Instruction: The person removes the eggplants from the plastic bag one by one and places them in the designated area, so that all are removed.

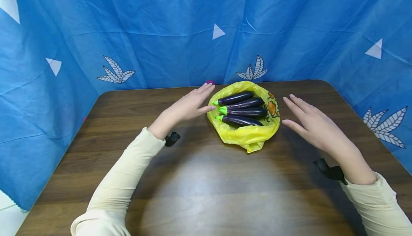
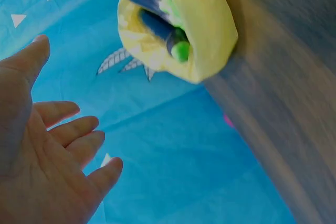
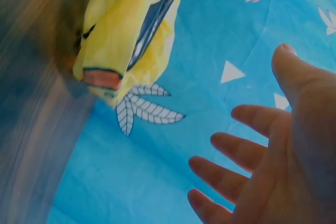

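Several dark purple eggplants (image 1: 247, 113) with green stem ends lie side by side in a yellow plastic bag (image 1: 239, 134), whose mouth is spread wide on the table. The stems point left. My left hand (image 1: 190, 105) is held by the bag's left rim, fingers straight, holding nothing; in the head view its thumb tip overlaps the rim. On the other side, my right hand (image 1: 310, 123) hovers apart from the bag with fingers extended and nothing in them. In the right wrist view, the bag (image 3: 118, 30) shows an orange print on its side.
The brown wooden table (image 1: 206, 196) reaches back to a blue cloth (image 1: 180, 53) with white triangles and leaf prints. A small magenta object (image 1: 210, 82) shows at the table's far edge, behind the left fingertips. Black straps (image 1: 329, 171) circle both wrists.
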Tool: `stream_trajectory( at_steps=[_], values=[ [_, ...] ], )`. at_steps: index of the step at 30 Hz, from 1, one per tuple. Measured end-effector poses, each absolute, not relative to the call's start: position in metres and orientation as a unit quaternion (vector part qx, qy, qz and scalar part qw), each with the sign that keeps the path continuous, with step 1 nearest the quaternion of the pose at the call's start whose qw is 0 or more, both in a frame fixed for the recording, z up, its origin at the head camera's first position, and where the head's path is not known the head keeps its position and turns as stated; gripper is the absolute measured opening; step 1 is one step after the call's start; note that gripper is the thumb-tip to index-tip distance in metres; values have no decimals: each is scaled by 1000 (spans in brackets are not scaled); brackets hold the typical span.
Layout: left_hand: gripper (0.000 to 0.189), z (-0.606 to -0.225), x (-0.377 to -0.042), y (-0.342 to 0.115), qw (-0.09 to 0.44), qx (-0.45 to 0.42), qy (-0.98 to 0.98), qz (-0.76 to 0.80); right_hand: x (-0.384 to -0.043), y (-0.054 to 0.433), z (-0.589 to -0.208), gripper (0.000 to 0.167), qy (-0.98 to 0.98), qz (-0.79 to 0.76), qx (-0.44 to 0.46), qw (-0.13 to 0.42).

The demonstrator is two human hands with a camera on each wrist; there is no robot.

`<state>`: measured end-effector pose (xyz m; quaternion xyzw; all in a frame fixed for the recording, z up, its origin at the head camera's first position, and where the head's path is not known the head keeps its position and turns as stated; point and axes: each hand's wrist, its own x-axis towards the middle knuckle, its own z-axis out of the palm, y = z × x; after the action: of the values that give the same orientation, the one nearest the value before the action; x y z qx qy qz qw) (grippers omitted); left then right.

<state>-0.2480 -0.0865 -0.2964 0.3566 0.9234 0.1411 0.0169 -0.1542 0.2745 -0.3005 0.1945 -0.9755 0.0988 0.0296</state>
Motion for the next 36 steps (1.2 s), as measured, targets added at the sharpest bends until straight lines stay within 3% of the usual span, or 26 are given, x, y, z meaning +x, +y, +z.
stream_trajectory(
  at_steps=[10, 26, 36],
  values=[
    [68, -320, -266, -60, 54, 363, 912, 182, -156, 259, -309, 63, -964, 126, 231, 29],
    [57, -347, -291, -44, 19, 364, 913, 183, -163, 262, -326, 56, -964, 163, 211, 6],
    [50, -356, -298, -35, 27, 330, 927, 173, -178, 268, -348, 43, -947, 230, 216, 55]
  ],
)
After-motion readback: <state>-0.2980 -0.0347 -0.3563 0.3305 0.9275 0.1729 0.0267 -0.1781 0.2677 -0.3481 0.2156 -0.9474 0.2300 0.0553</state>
